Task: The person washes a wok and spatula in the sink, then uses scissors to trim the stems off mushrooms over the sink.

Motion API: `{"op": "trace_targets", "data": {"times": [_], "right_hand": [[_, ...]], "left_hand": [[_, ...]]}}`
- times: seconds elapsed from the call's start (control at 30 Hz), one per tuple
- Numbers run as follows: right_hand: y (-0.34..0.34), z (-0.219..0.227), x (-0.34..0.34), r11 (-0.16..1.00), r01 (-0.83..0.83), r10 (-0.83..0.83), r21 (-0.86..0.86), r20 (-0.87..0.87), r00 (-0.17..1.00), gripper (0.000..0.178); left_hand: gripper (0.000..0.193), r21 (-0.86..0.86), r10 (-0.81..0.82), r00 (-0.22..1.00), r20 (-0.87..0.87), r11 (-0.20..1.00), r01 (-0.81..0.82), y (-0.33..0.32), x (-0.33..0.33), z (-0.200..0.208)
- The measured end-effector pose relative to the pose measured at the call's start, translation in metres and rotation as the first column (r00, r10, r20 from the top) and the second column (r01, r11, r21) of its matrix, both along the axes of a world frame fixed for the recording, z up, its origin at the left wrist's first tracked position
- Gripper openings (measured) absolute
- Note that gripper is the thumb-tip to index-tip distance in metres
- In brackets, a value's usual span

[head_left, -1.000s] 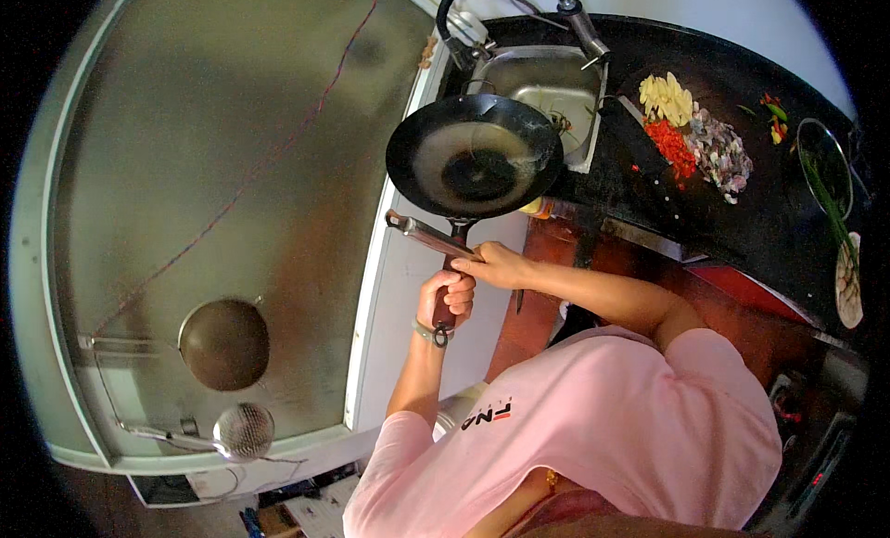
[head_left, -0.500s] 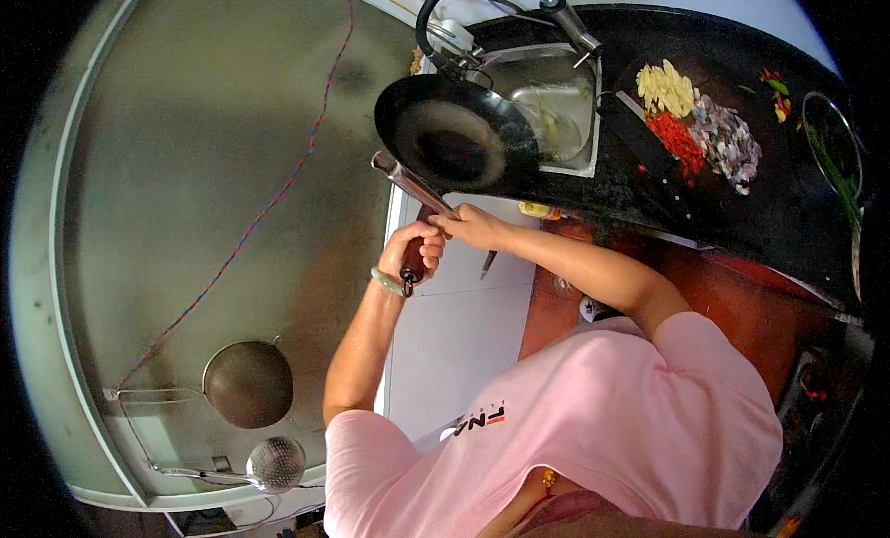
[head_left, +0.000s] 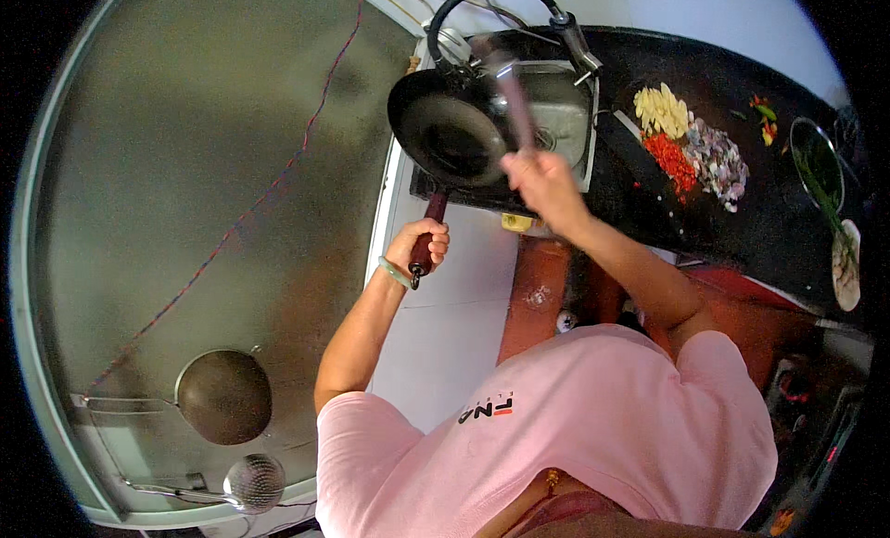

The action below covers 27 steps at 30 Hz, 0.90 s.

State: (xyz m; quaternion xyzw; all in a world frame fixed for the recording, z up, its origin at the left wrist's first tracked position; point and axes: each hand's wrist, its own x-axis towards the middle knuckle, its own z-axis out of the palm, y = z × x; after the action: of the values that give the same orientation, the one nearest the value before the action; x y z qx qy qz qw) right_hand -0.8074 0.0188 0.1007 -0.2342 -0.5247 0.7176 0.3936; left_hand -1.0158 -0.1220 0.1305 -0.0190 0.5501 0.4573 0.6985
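My left hand (head_left: 419,245) is wrapped round the reddish-brown handle of a black wok (head_left: 451,134). The wok hangs over the left side of a steel sink (head_left: 577,125), its dark inside facing me. In my right hand (head_left: 549,193), closed at the wok's right rim, is a long utensil (head_left: 515,102) with a dark brown handle and a shiny metal band. Its upper end, smeared by motion, points up toward the tap, so its kind cannot be made out.
A black-hosed tap (head_left: 577,51) arches over the sink. On the black counter (head_left: 640,227) lie sliced garlic (head_left: 661,109), chopped red chilli (head_left: 669,163), greyish chopped pieces (head_left: 718,162) and a strainer (head_left: 816,158) with greens. A mesh strainer (head_left: 224,396) and perforated ladle (head_left: 253,482) hang at left.
My right hand has moved away from my left, up and right, swinging the utensil to point upward. The pale, watery stream beside the wok in the sink no longer shows.
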Motion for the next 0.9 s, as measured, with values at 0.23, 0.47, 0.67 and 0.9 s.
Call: {"op": "trace_targets", "data": {"times": [0.23,0.47,0.67,0.9], "right_hand": [[0.077,0.006,-0.047,0.811,0.284,-0.370,0.511,0.074,0.926,0.019],[0.116,-0.118,-0.104,0.541,-0.255,-0.328,0.802,0.480,0.814,0.021],[0.120,-0.181,-0.105,0.580,-0.464,-0.223,0.669,0.679,0.699,0.011],[0.170,-0.188,-0.107,0.405,-0.716,-0.491,0.568,0.796,0.354,0.023]], "left_hand": [[0.011,0.212,-0.046,0.920,0.389,0.976,-0.041,-0.002,-0.006,-0.084],[0.011,0.357,-0.082,0.835,0.544,0.923,-0.142,0.015,0.003,-0.152],[0.008,0.413,-0.180,0.747,0.640,0.900,-0.137,0.022,-0.008,-0.176],[0.016,0.329,-0.087,0.663,0.744,0.910,-0.251,0.017,-0.029,-0.196]]}}
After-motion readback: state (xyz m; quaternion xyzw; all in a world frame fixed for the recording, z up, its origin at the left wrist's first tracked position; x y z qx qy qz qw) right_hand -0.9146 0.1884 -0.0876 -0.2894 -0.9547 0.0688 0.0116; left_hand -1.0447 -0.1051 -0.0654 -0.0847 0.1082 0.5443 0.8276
